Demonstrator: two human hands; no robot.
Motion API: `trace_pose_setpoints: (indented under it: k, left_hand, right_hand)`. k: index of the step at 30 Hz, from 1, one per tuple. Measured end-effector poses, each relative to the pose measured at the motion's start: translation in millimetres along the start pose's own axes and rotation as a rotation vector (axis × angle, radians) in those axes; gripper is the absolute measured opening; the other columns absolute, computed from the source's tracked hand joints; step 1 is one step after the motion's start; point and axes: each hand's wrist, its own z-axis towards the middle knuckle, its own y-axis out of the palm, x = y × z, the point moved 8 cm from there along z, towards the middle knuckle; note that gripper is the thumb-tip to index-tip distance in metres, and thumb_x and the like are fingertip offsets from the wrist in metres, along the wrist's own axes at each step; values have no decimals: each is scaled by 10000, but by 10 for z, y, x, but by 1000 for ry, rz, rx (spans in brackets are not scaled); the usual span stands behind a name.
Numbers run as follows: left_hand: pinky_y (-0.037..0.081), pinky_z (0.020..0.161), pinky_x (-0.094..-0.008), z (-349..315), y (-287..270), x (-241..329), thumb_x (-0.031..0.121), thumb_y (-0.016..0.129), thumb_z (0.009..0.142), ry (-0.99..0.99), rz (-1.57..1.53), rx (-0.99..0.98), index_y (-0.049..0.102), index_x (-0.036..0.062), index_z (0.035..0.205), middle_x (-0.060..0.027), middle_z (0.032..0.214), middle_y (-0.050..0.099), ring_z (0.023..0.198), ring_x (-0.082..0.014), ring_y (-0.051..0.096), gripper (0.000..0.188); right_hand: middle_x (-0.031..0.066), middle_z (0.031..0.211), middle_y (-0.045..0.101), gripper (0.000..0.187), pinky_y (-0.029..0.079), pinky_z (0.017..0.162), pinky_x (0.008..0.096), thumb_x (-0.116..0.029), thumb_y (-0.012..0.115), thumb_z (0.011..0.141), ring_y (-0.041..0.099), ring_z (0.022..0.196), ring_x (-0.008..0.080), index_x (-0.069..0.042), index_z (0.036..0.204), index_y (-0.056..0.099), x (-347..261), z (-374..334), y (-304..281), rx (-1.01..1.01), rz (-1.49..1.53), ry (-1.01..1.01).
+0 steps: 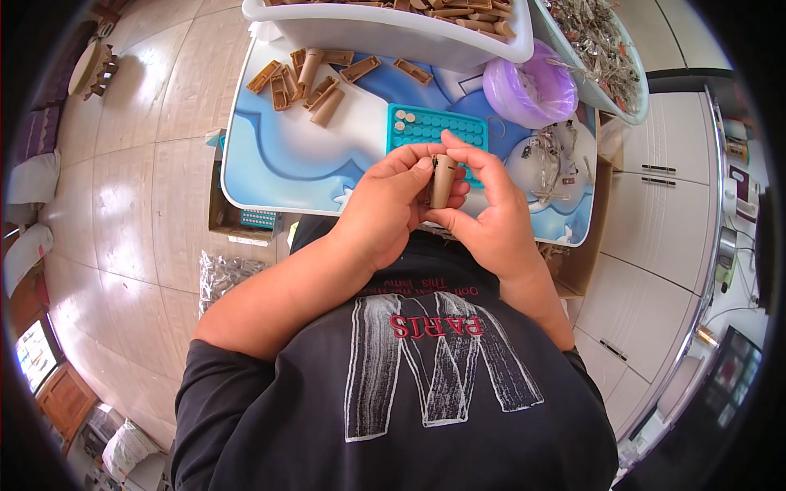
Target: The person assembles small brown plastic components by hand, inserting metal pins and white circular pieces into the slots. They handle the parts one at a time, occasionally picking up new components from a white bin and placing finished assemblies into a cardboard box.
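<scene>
Both hands meet over the near edge of a small blue-and-white table [278, 155]. My left hand [385, 209] and my right hand [487, 213] together grip a small tan tube-shaped piece [443, 180], held upright between the fingertips. Just beyond the hands lies a teal tray [438, 127] with rows of round holes; two tan plugs sit in its left corner. Several loose tan pieces [307, 78] lie on the far left of the table.
A white bin [385, 33] of tan pieces stands at the table's far edge. A purple bag-lined cup [528, 86] and a bin of small metal parts [602, 49] are at the right. Metal clips [553, 159] lie by my right hand. White cabinets are to the right.
</scene>
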Motion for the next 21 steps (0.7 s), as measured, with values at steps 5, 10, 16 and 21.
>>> trace_pose_setpoints:
  k: [5,10,16,21]
  left_hand:
    - [497,811,-308,-13,23,5,167,374,974,18,-26,34,473,15,1158,-94,1002,587,903,-171,596,258]
    - [478,854,-299,-33,54,36,120,446,945,72,49,15,455,-5,1208,-97,1057,579,955,-165,583,291]
    - [452,918,-295,-52,81,75,23,510,903,191,244,-16,386,-28,1295,-125,1153,559,1040,-178,565,414]
    - [461,898,-294,-105,136,100,-28,521,888,357,555,-44,346,-12,1333,-136,1156,561,1039,-174,567,478]
  right_hand:
    - [124,1250,548,637,448,898,375,-93,819,574,557,1071,311,-59,1125,502,36,3,23,9,41,19]
    - [139,1244,546,615,454,888,373,-83,817,569,558,1065,318,-55,1097,503,8,19,24,22,-16,-18]
    - [158,1236,545,558,456,879,368,-88,798,624,558,1072,301,-26,1107,525,17,3,-13,23,59,-27]
    - [148,1172,573,382,450,857,330,-113,737,742,563,1034,223,9,1074,593,118,31,-105,14,189,15]
